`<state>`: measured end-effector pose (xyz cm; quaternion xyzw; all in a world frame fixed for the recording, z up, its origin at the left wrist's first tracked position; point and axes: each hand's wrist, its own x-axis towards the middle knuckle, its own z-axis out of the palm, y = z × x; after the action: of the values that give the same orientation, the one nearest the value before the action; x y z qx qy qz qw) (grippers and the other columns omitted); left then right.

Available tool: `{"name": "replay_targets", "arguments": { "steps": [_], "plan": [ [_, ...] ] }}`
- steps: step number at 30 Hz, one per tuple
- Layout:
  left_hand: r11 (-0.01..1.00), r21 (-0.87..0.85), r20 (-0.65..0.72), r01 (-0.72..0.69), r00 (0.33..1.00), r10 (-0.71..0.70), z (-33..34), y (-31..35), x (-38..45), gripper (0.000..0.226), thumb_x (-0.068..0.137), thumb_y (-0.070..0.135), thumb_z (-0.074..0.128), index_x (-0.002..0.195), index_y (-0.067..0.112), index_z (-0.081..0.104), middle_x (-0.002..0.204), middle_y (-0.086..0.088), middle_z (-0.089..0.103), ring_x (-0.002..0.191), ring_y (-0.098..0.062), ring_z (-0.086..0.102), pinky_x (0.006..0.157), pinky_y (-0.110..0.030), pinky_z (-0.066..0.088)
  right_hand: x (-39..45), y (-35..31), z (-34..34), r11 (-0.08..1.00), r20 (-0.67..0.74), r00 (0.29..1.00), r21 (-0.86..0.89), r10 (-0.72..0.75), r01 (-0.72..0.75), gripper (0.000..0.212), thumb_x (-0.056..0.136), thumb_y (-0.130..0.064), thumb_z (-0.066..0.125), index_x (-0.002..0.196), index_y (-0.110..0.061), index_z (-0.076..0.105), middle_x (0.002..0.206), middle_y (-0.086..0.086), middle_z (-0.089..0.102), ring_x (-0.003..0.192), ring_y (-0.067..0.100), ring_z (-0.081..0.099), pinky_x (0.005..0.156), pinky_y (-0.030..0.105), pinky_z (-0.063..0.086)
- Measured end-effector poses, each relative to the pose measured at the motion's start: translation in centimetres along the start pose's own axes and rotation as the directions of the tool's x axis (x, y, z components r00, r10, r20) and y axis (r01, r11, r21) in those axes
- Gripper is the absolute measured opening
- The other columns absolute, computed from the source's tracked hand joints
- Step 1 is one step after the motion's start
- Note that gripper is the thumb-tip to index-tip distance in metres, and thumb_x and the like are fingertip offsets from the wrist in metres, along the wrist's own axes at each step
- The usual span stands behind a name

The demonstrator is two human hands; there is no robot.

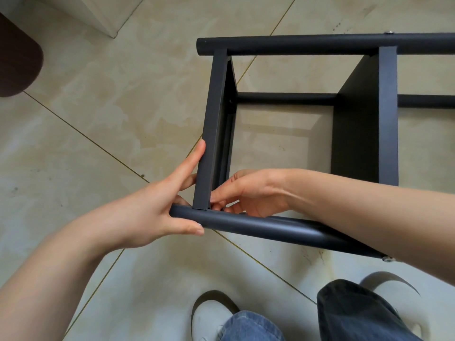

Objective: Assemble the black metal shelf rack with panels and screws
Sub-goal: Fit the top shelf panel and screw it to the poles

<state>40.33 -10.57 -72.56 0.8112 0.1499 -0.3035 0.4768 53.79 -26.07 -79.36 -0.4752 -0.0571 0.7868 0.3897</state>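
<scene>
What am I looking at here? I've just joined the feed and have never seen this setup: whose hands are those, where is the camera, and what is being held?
There is no machine: a person works with bare hands, and the single picture comes from a camera worn on their head, looking down at the floor.

The black shelf rack lies on its side on the beige tiled floor. The near tube runs across the bottom, the far tube across the top, and two flat panels span between them.

The left hand grips the end of the near tube, its fingers lying along the left panel. The right hand pinches at the corner where that panel meets the tube; whatever it holds is too small to tell, possibly a screw.

Below are the person's white shoes and jeans.
</scene>
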Motion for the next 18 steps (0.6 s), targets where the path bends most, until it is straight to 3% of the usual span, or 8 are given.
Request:
{"name": "replay_targets", "arguments": {
  "steps": [8,10,11,12,13,14,16,18],
  "plan": [
    [1.0,0.01,-0.001,-0.018,1.0,0.018,0.0,-0.2,-0.1,0.127,0.081,0.014,0.082,0.131,0.08,-0.015,0.148,0.036,0.028,0.074,-0.012,0.063,0.077,-0.018,0.052,-0.1,-0.2,0.0,1.0,0.017,1.0,-0.016,-0.017,0.018,0.019,0.095,-0.019,0.062,0.08,-0.011,0.069,0.079,0.002,0.061,0.079,0.017,0.059,0.082,0.033,0.049],
    [0.996,0.086,-0.006,-0.005,1.0,0.006,0.0,0.2,-0.1,0.128,0.081,0.016,0.083,0.132,0.079,-0.016,0.144,0.028,0.046,0.069,-0.012,0.062,0.072,-0.018,0.052,0.0,-0.1,0.1,1.0,0.014,1.0,-0.013,-0.005,0.005,0.02,0.095,-0.022,0.063,0.078,-0.013,0.069,0.076,0.001,0.061,0.074,0.015,0.06,0.075,0.029,0.05],
    [0.99,0.142,-0.012,-0.012,1.0,0.014,-0.1,0.4,-0.1,0.126,0.08,0.018,0.083,0.133,0.079,-0.014,0.119,0.027,0.055,0.066,-0.009,0.061,0.068,-0.015,0.05,0.0,0.0,0.2,1.0,0.007,1.0,-0.012,-0.007,0.007,0.017,0.095,-0.022,0.063,0.081,-0.012,0.069,0.076,0.001,0.061,0.073,0.014,0.06,0.073,0.027,0.05],
    [0.98,0.194,-0.013,-0.034,0.999,0.037,-0.2,0.7,0.0,0.123,0.08,0.019,0.084,0.135,0.079,-0.008,0.12,0.005,0.067,0.065,-0.003,0.06,0.066,-0.01,0.047,0.1,0.1,0.3,1.0,-0.002,1.0,-0.008,-0.015,0.015,0.013,0.095,-0.02,0.062,0.087,-0.011,0.067,0.075,0.001,0.061,0.072,0.014,0.06,0.072,0.027,0.05],
    [0.969,0.241,0.0,-0.056,0.998,0.058,-0.3,0.9,0.0,0.115,0.081,0.02,0.083,0.137,0.079,0.001,0.134,0.019,0.017,0.067,0.005,0.06,0.066,-0.005,0.043,0.2,0.2,0.3,1.0,-0.011,1.0,0.003,-0.029,0.029,0.01,0.095,-0.017,0.061,0.093,-0.009,0.066,0.073,0.001,0.06,0.07,0.013,0.059,0.072,0.027,0.049],
    [0.956,0.283,0.022,-0.077,0.997,0.074,-0.4,1.1,0.1,0.104,0.081,0.024,0.082,0.136,0.079,0.013,0.135,0.029,0.038,0.073,0.01,0.06,0.068,-0.004,0.042,0.3,0.3,0.4,0.999,-0.017,0.999,0.019,-0.046,0.046,0.007,0.095,-0.014,0.06,0.097,-0.009,0.065,0.071,0.001,0.058,0.069,0.013,0.058,0.073,0.027,0.048],
    [0.929,0.357,0.052,-0.103,0.995,0.091,-0.6,1.5,0.2,0.08,0.079,0.031,0.083,0.127,0.074,0.035,0.142,0.027,0.034,0.083,0.008,0.062,0.074,-0.012,0.047,0.5,0.7,0.3,0.996,-0.024,0.997,0.054,-0.073,0.074,0.011,0.094,-0.01,0.06,0.087,-0.008,0.067,0.07,0.003,0.058,0.068,0.013,0.057,0.072,0.028,0.047],
    [0.91,0.396,0.031,-0.125,0.992,0.122,-0.9,1.5,0.5,0.065,0.074,0.03,0.087,0.115,0.061,0.046,0.123,0.027,0.042,0.093,0.003,0.061,0.08,-0.028,0.054,0.7,0.9,0.2,0.993,-0.03,0.995,0.061,-0.097,0.099,0.024,0.093,-0.009,0.061,0.071,-0.011,0.067,0.069,0.003,0.058,0.064,0.012,0.057,0.068,0.025,0.047]
  ]
}}
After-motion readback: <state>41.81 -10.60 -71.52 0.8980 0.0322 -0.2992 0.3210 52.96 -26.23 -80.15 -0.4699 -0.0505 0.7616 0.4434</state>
